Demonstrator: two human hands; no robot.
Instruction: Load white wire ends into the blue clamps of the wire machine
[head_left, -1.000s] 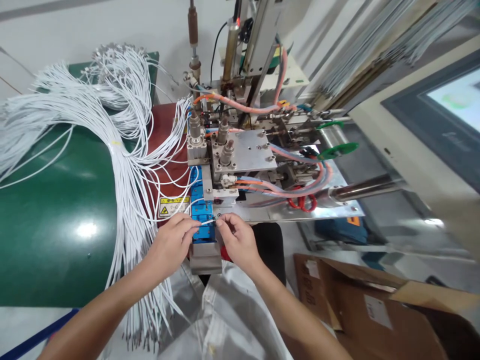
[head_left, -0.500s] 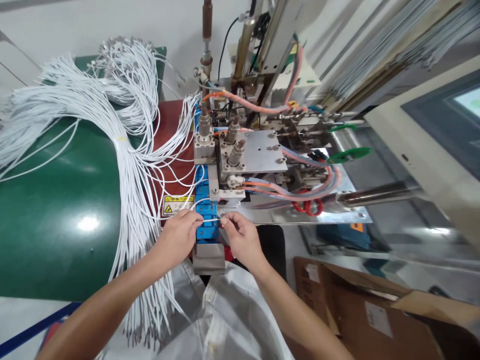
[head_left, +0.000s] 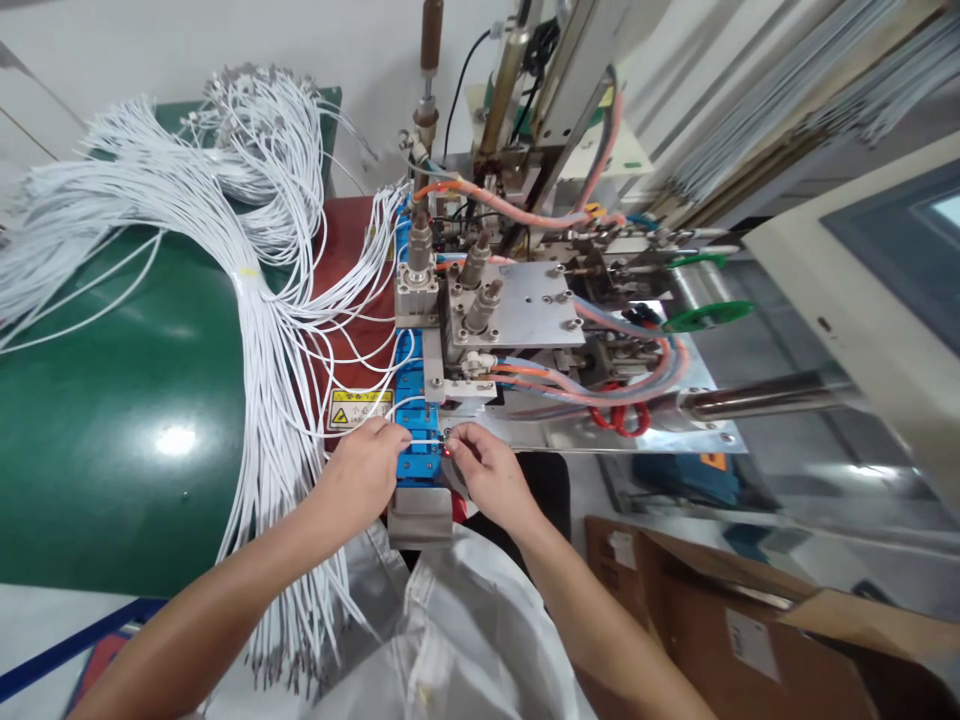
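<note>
A short stretch of white cable lies across a blue fixture block at the front of the machine. My left hand pinches this cable at the block's left side. On the other side, my right hand has thumb and forefinger closed at the cable's end, by a tiny red light; the fingers hide most of that end. Other white cables rest in the blue blocks farther back and run left into a big bundle, tied with a yellow band.
The machine stands just beyond my hands, with orange and clear air hoses and a wire spool. A green table lies left, cardboard boxes lower right. A screen juts in at right.
The view has shifted slightly, so the machine sits a little farther right. Both hands keep their pinch at the same blue block, and the cable lies nearly as before.
</note>
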